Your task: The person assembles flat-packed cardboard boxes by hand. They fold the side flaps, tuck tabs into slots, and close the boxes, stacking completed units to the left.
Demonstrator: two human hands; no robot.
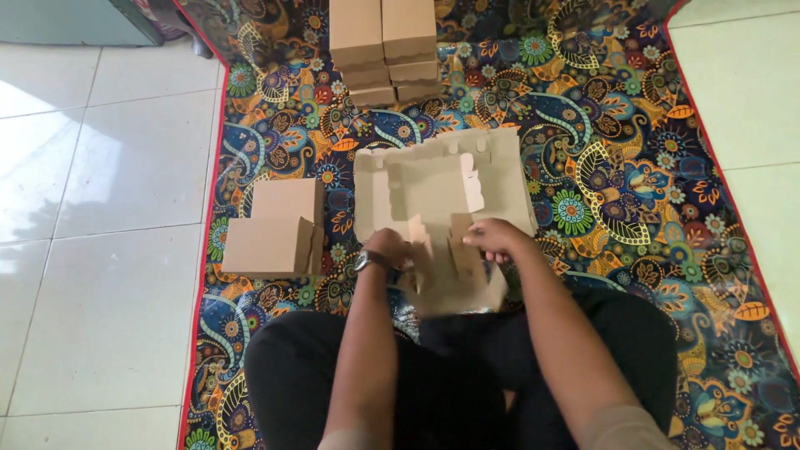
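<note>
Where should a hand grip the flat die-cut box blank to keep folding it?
Probably the two raised near-edge flaps of the box blank, taken from the person's side. They already stand up off the mat, and the left hand and right hand are on them.

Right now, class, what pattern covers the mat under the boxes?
A multicoloured paisley and floral pattern with a red edge on the mat, seen in the head view.

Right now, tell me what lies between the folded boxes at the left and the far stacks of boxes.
Only patterned mat in the head view: nothing sits between the folded boxes and the stacks.
</note>
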